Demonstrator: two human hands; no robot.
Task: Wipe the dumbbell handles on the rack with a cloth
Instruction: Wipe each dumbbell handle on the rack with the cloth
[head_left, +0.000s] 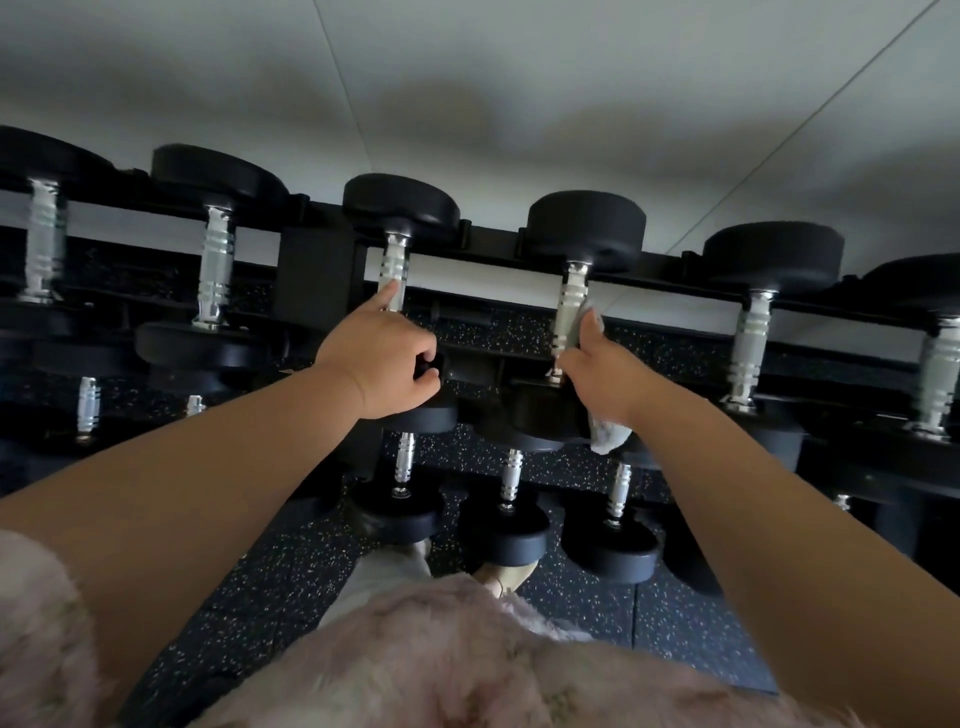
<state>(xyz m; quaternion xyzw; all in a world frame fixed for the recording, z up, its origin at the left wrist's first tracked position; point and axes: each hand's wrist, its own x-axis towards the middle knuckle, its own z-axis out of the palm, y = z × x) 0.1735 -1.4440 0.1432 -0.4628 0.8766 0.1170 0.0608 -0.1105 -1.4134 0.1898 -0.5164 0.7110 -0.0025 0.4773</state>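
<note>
A black rack (498, 257) carries a row of black dumbbells with ribbed silver handles. My right hand (605, 379) grips a white cloth (608, 436) wrapped round the lower part of one dumbbell handle (571, 296); the cloth's tail hangs below my wrist. My left hand (382, 358) rests on the near head of the neighbouring dumbbell, its index finger stretched up along that handle (393, 265) and its other fingers curled round the head's edge.
More dumbbells (215, 275) sit left and right on the top tier, and smaller ones (506, 519) on a lower tier near my feet. A white wall rises behind the rack. Speckled black rubber flooring (270, 587) lies below.
</note>
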